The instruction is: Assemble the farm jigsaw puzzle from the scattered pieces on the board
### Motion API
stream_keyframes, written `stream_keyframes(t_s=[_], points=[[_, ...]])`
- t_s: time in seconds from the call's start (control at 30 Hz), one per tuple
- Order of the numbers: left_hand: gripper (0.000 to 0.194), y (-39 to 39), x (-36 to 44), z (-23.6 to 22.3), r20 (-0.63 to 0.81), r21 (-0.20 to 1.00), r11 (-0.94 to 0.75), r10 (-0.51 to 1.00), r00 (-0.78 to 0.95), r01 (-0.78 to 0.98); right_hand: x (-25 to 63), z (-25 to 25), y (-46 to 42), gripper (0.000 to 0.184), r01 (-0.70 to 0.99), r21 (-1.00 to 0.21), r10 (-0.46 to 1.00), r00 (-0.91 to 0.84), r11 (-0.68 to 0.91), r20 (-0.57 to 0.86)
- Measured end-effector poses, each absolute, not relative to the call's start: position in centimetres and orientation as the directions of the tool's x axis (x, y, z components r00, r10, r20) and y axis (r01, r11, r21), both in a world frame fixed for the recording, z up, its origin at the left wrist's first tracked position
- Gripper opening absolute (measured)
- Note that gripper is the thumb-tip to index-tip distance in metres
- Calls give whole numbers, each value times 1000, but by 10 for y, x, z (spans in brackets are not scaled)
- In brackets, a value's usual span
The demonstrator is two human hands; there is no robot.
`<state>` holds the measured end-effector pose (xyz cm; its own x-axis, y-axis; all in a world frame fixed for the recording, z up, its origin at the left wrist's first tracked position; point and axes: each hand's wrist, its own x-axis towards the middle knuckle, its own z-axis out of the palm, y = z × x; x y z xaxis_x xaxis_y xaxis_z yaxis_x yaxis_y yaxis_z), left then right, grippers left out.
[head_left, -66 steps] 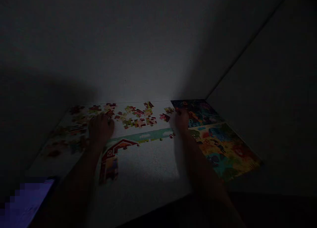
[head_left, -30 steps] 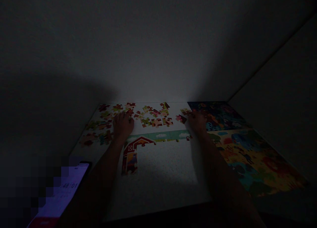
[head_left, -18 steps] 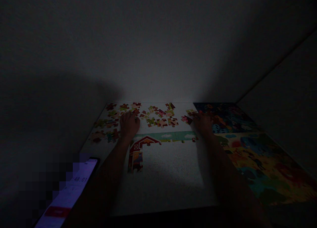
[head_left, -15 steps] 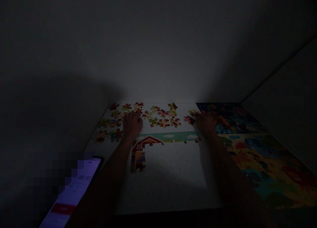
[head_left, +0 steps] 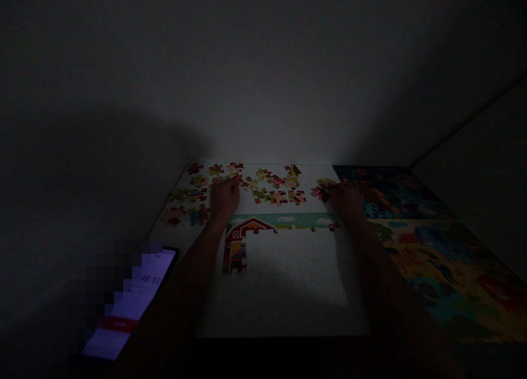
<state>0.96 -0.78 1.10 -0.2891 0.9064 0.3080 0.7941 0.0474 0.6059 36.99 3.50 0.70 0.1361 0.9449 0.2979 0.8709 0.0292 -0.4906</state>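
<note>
Jigsaw pieces (head_left: 272,184) (dozens, loose) beside one left hand (head_left: 224,199), one right hand (head_left: 348,201)

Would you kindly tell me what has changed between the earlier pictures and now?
Mostly the head view has shifted: the jigsaw pieces sit further right in the frame, and a phone has come fully into view at lower left. The left hand and right hand rest in about the same spots beside the pieces, with no piece clearly taken or released. The assembled barn section stayed as it was.
</note>
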Motion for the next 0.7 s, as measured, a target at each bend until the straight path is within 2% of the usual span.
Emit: stream_keyframes(t_s=[0.17,0.47,0.7], points=[[35,-7,6,9,313,693,43,881,-354,720,373,4,37,25,921,-389,942,117,15,314],[31,-15,6,13,392,797,-15,774,-498,604,376,10,36,28,924,-381,961,123,-20,249],[29,-21,12,18,405,745,1,795,-453,667,376,11,36,28,915,-402,961,104,8,255]])
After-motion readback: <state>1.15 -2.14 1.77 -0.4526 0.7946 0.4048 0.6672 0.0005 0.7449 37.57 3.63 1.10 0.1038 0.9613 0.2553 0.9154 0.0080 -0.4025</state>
